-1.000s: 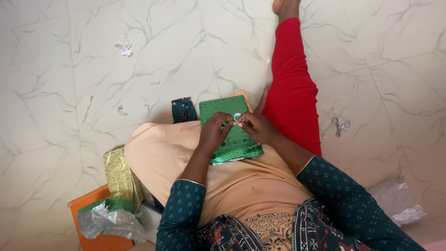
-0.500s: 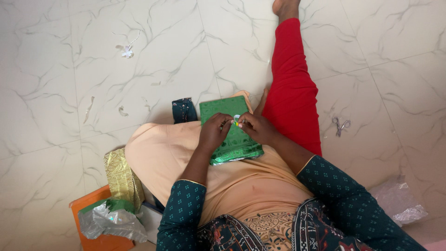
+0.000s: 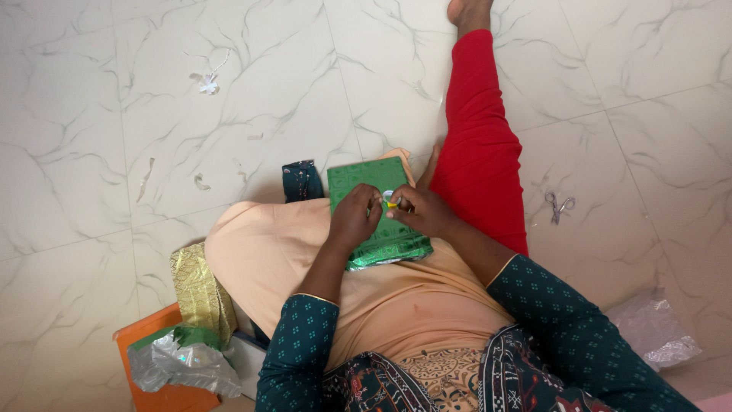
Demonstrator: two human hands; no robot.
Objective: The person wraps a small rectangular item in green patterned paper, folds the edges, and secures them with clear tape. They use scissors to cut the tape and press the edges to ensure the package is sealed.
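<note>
A flat package wrapped in shiny green paper (image 3: 379, 227) lies on my lap, on peach cloth. Both hands meet above its upper half. My left hand (image 3: 353, 216) and my right hand (image 3: 422, 210) pinch a small roll of clear tape (image 3: 390, 199) between their fingertips. The roll is mostly hidden by the fingers, with a bit of yellow and white showing. My red-trousered leg (image 3: 480, 137) stretches out to the right of the package.
Small scissors (image 3: 558, 207) lie on the marble floor to the right. A dark pouch (image 3: 301, 180) sits beside the package. At lower left are gold wrapping paper (image 3: 198, 294), an orange box (image 3: 164, 397) and crumpled foil (image 3: 179, 362). Clear plastic (image 3: 656, 332) lies at lower right. Paper scraps (image 3: 207, 82) dot the floor.
My hands have drawn slightly closer together over the tape roll; the left fingers curl in more. Nothing else has moved.
</note>
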